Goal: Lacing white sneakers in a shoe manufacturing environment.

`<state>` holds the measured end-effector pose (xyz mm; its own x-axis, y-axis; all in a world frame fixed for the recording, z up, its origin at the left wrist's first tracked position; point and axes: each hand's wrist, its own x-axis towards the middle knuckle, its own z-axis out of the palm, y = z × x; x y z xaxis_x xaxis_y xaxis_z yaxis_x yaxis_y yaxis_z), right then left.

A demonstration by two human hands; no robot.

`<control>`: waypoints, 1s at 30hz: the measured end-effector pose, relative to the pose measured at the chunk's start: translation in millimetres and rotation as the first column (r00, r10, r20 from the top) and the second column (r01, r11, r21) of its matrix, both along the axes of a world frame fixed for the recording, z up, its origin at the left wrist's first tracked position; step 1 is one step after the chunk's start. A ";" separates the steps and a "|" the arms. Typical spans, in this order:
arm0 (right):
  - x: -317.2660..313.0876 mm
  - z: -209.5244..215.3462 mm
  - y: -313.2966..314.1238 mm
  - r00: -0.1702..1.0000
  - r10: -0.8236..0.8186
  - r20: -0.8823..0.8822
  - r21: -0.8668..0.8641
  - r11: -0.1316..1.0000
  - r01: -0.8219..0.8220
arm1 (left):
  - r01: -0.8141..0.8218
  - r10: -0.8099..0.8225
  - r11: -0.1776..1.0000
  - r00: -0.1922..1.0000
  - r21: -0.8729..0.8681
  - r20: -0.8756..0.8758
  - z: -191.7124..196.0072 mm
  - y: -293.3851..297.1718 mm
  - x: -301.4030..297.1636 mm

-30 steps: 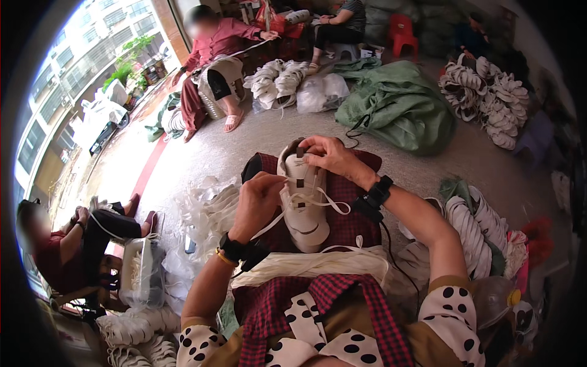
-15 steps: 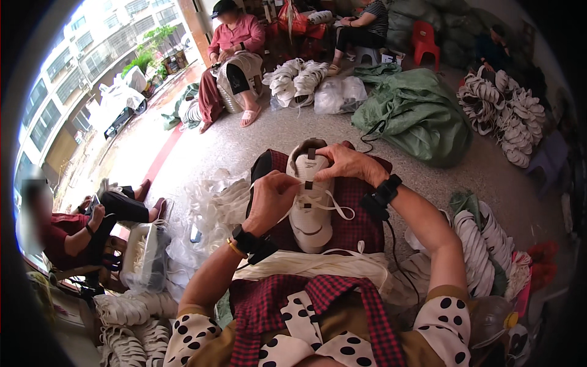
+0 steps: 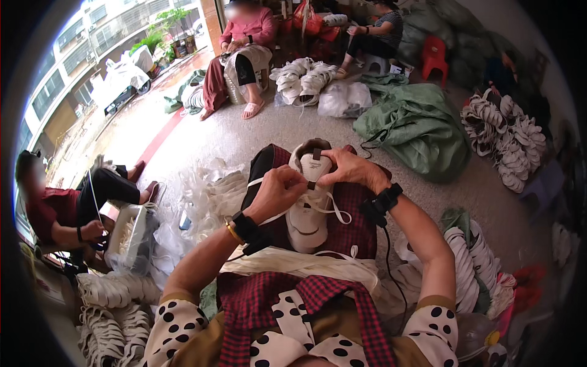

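A white shoe (image 3: 307, 227) lies on my lap, its toe towards me and its tongue pointing away. Dark loops sit on the tongue, one at its top and one halfway down. My left hand (image 3: 276, 194) pinches a white shoelace beside the middle loop; the lace's tip is hidden by the fingers. My right hand (image 3: 356, 170) grips the shoe's tongue (image 3: 313, 165) from the right, thumb near the middle loop and fingers near the top. A slack loop of shoelace (image 3: 344, 215) hangs to the right of the shoe.
A bundle of white laces (image 3: 293, 264) lies across my lap. Bundled shoe parts (image 3: 474, 263) stand right, others (image 3: 119, 293) lower left beside a plastic bin (image 3: 133, 238). A green sack (image 3: 422, 128) lies ahead. Co-workers sit left (image 3: 61, 214) and at the back (image 3: 244, 49).
My left hand has come closer to the middle loop with the lace, while my right hand keeps its grip on the tongue. The co-worker at left now pulls a white strand upward. The view has shifted slightly.
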<state>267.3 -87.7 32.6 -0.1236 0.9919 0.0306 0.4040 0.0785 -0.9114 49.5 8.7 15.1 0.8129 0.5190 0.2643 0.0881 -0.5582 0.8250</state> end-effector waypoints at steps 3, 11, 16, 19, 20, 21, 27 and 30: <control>2.9 -6.9 2.5 1.000 -0.019 0.023 -0.003 1.000 0.019 | 0.002 -0.003 0.991 1.000 0.134 0.006 1.4 -1.3 -2.7; -1.3 -1.4 -0.5 0.998 -0.057 0.040 0.009 0.998 0.057 | -0.029 0.029 0.994 1.000 0.108 0.001 -5.0 1.4 -1.7; -12.6 11.9 -7.8 0.953 -0.124 0.275 0.016 0.992 0.125 | 0.071 -0.071 0.997 0.997 0.000 0.038 -9.4 4.2 1.3; -16.7 4.7 -5.5 0.958 -0.154 0.240 0.059 0.988 0.144 | 0.029 -0.058 0.974 0.991 0.225 0.122 -9.9 2.6 -0.8; -18.0 3.9 -7.7 0.958 -0.152 0.243 0.054 0.988 0.144 | 0.028 -0.057 0.975 0.990 0.219 0.125 -12.0 1.6 -0.3; -20.1 6.4 -9.9 0.950 -0.187 0.250 0.071 0.982 0.175 | -0.004 -0.041 0.963 0.986 0.268 0.163 -13.4 1.3 0.8; -16.0 4.4 -6.0 0.972 -0.143 0.185 0.055 0.989 0.135 | -0.087 -0.029 0.895 0.967 0.437 0.253 -13.8 -4.0 0.1; -16.1 8.8 -7.0 0.968 -0.150 0.201 0.041 0.989 0.144 | -0.078 -0.033 0.910 0.966 0.408 0.257 -17.4 -8.5 10.7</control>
